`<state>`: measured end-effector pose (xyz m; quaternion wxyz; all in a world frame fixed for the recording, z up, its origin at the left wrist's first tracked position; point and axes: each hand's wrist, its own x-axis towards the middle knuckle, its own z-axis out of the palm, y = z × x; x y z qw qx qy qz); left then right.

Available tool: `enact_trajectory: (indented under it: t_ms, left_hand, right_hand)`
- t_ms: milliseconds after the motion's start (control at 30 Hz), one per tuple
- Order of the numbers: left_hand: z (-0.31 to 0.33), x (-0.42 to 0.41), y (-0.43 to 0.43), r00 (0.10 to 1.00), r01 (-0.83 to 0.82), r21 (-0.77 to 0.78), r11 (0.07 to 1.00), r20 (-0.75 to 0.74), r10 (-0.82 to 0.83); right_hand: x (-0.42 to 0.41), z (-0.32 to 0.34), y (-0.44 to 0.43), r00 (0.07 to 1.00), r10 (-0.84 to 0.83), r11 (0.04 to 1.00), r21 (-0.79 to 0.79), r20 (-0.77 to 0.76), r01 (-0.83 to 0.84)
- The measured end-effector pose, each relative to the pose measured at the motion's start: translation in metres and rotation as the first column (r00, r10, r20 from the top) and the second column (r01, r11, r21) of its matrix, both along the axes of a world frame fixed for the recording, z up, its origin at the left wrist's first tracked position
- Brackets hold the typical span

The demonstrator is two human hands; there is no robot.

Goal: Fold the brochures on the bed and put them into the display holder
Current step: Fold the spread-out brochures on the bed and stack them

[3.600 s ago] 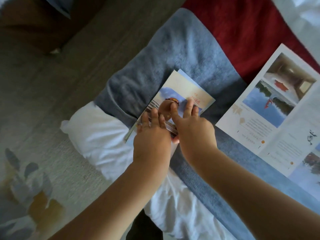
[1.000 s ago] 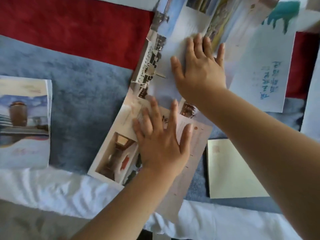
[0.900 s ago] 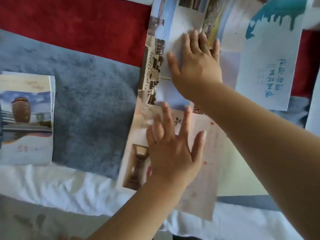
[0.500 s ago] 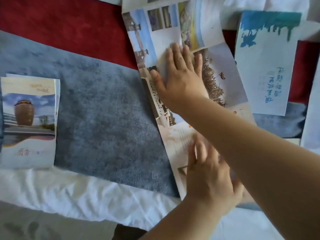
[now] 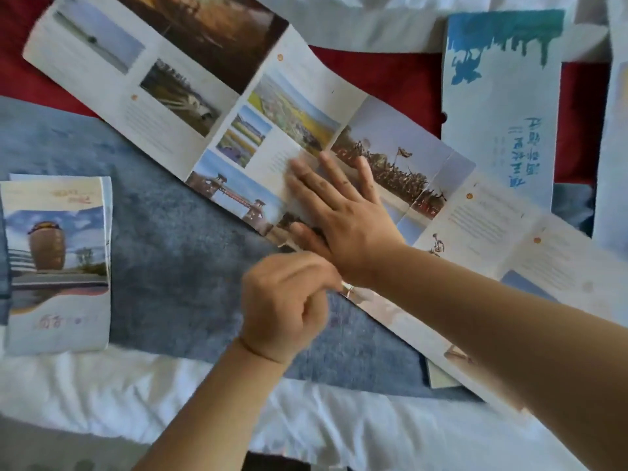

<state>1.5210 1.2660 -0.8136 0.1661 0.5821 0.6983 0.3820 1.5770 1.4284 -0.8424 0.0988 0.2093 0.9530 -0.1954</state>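
An unfolded brochure (image 5: 272,130) lay slantwise across a bed's grey-blue blanket (image 5: 176,253), red cover (image 5: 390,83) and white sheet (image 5: 136,396). The right hand (image 5: 343,215) pressed flat on it, fingers spread; the left hand (image 5: 289,300) pinched its near edge. Folded brochures (image 5: 57,263) rested far left.

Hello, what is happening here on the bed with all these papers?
A person is working on a long unfolded brochure spread across the bed. The right hand lies flat on its middle panels, pressing it down, while the left hand pinches its near edge, apparently to start a fold. A folded brochure lies apart at the left on the blue blanket, and a blue-and-white leaflet lies at the upper right.
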Motion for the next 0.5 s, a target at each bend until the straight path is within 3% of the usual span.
enact_trajectory:
  t_ms: [33, 100, 300, 500]
  left_hand:
    - [0.0, -0.037, 0.022, 0.992, -0.1, 0.049, 0.994, -0.071, 0.103]
    - [-0.009, -0.079, 0.043, 0.951, -0.219, -0.036, 0.975, -0.229, 0.206]
    - [-0.029, -0.119, 0.071, 0.863, -0.259, -0.44, 0.86, -0.506, 0.001]
    - [-0.039, -0.125, 0.077, 0.82, -0.284, -0.481, 0.83, -0.571, -0.05]
  right_hand:
    - [0.003, 0.0, 0.002, 1.0, 0.013, 1.0, 0.004, -0.015, -0.013]
    - [0.011, 0.0, 0.003, 0.999, 0.03, 1.0, 0.009, -0.035, -0.03]
    - [0.035, -0.004, 0.005, 0.996, 0.094, 0.994, 0.06, 0.0, -0.094]
    - [0.061, -0.008, 0.01, 0.977, 0.215, 0.969, 0.128, -0.002, -0.213]
